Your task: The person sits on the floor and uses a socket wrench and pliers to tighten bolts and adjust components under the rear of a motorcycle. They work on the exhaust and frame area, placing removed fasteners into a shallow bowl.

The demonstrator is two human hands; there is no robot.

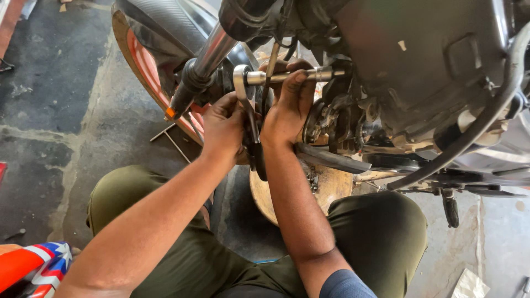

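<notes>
Head view: the left hand (223,124) is closed around the handle of a ratchet wrench (247,110), low on its black grip. The right hand (288,105) wraps its fingers over the wrench's steel extension bar (295,74), which runs level to the right into the motorcycle engine (419,66). Both hands sit just beside each other, between the front fork (207,60) at the left and the engine. A round wooden stool (326,187) stands on the concrete floor (66,127) below, between the person's knees.
</notes>
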